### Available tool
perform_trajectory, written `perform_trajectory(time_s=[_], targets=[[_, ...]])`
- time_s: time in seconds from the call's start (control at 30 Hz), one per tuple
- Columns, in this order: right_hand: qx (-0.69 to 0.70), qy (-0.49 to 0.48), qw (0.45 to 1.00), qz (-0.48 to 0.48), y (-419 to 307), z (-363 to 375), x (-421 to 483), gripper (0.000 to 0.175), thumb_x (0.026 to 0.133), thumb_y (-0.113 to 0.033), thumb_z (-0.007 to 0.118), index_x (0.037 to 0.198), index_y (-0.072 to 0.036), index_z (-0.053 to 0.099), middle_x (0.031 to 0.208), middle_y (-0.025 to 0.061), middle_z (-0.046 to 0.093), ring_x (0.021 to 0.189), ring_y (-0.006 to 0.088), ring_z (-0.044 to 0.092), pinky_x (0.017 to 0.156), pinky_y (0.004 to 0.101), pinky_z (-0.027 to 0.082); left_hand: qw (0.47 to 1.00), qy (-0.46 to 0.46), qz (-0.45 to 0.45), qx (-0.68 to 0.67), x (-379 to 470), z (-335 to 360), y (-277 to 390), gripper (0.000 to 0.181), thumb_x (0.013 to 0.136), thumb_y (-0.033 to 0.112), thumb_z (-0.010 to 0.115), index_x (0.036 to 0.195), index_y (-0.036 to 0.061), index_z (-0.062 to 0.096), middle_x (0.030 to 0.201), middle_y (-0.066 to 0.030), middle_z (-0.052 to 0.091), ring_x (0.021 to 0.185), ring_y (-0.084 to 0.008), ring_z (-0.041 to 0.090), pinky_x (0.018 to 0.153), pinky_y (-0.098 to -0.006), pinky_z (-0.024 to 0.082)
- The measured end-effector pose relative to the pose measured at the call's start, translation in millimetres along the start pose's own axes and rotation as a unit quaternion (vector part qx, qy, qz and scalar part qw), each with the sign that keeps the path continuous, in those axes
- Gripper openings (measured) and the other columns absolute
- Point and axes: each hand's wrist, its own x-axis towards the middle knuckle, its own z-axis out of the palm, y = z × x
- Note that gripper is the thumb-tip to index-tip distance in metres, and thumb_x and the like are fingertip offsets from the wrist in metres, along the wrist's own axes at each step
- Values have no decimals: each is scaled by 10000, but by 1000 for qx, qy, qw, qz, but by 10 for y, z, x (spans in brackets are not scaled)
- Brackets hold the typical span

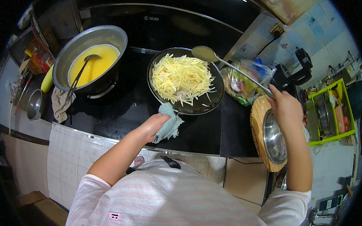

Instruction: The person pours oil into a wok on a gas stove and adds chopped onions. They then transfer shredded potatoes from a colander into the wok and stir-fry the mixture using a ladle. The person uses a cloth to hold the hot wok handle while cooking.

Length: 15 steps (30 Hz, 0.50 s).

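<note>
My left hand grips a pale blue-green cloth at the near rim of a dark frying pan. Whether a handle or rim is pinched inside the cloth is hidden. Shredded pale yellow vegetable, probably potato, heaps up in the pan, with a few pinkish pieces among it. With my right hand I hold the long metal handle of a cooking ladle. The ladle's head hangs over the pan's far right rim, apart from the shreds.
A deep metal pot of yellow liquid stands left, a slotted utensil leaning in it. A beige rag lies below. To the right are a plastic bag of food, a wooden board bearing a steel bowl, and a green rack.
</note>
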Motion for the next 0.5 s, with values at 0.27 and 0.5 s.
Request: perform_trajectory(time_s=[0.27,0.5], targets=[[45,-69,994,-65,-183,835,428,254,848,-273,498,1034,-109,551,700,132,597,642,313,590,560,423,470,998,61,6,4,-102,133,97,236,827,137,433,949,-26,551,864,-116,601,721,-197,600,607,-309,494],[89,-36,988,-124,122,260,110,239,823,-287,544,1005,-137,578,682,131,593,617,309,580,535,409,455,998,67,16,-13,-125,114,42,235,828,134,434,974,-16,540,868,-109,595,725,-191,596,611,-308,493]])
